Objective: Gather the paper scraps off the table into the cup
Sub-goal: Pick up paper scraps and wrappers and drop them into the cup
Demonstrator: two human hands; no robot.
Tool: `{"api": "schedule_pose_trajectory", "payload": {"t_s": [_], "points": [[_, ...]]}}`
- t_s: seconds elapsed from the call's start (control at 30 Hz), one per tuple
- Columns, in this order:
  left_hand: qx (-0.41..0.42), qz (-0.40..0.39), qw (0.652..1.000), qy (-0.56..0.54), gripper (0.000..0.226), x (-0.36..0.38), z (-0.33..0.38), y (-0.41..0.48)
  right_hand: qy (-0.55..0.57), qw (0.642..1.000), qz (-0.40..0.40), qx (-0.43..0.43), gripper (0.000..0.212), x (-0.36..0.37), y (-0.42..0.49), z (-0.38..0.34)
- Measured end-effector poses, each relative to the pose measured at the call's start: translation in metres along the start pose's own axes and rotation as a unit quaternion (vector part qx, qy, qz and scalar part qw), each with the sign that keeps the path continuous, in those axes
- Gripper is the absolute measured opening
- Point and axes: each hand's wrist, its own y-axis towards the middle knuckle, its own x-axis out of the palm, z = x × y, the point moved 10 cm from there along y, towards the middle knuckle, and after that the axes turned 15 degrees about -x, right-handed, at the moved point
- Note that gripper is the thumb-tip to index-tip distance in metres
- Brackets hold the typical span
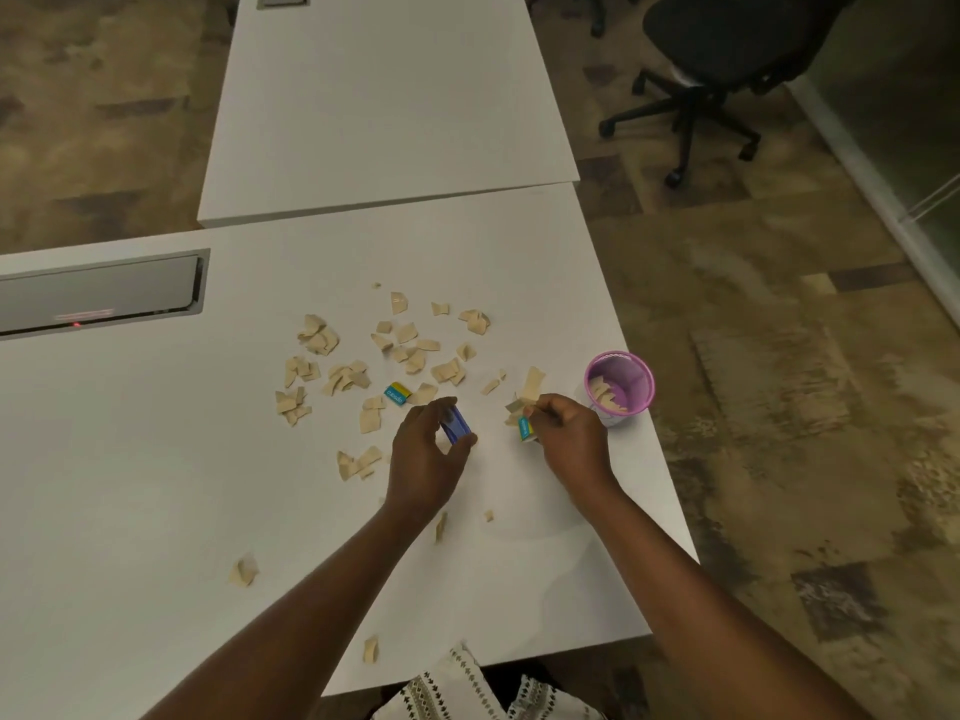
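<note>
Head view, quick pass. I saw the white table (156,485) with tan paper scraps (363,371) scattered over its middle, most of them left of the purple cup (619,388). The cup stood upright near the table's right edge and already had a few tan scraps lying inside it.

I logged the left hand (428,459) well left of the cup, fingers curled narrow around a blue scrap (457,425), pinched between thumb and fingertips just above the tabletop. The right hand (569,441) was just beside the cup, on its left, closed on a small bunch: tan pieces sticking up from the fingers and a teal-and-yellow scrap (525,427) at the thumb side. I couldn't tell how many pieces were in that bunch.

Another teal-and-yellow printed scrap (398,393) lay flat on the table, further left of the cup than the left hand and touching a tan piece. Loose strays sat nearer me than the cup: one tan scrap (244,570) far to the lower left, one (371,649) near the front edge, two small ones between the forearms.

A black office chair (711,59) stood on the patterned carpet beyond the cup, off the table, well apart.
</note>
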Motion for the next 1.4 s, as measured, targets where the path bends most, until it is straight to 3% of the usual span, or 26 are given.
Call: {"api": "schedule_pose_trajectory", "payload": {"t_s": [0.3,0.53,0.73,0.8,1.03,1.27,1.4], "points": [[0.086,-0.046,0.994,-0.053,0.055,0.040,0.084,-0.003,-0.112,0.984,0.134,-0.046,0.013,-0.107,0.027,-0.010],[0.135,-0.063,0.989,-0.007,0.060,0.085,0.131,0.004,-0.205,0.976,0.061,-0.048,0.027,-0.098,0.047,-0.004],[0.150,-0.084,0.985,0.030,0.058,0.106,0.144,0.010,-0.220,0.974,-0.012,-0.042,0.020,-0.084,0.055,0.003],[0.160,-0.093,0.982,0.037,0.057,0.109,0.148,0.010,-0.216,0.976,-0.002,-0.042,0.013,-0.086,0.055,0.000],[0.184,-0.115,0.973,0.082,0.057,0.125,0.158,0.011,-0.203,0.979,0.029,-0.017,0.020,-0.104,0.054,0.007],[0.259,-0.096,0.938,0.208,0.058,0.148,0.173,0.003,-0.192,0.978,0.084,-0.003,0.018,-0.127,0.045,0.015],[0.292,-0.099,0.924,0.227,0.062,0.151,0.175,-0.001,-0.185,0.978,0.099,0.000,0.017,-0.135,0.037,0.018]]}}
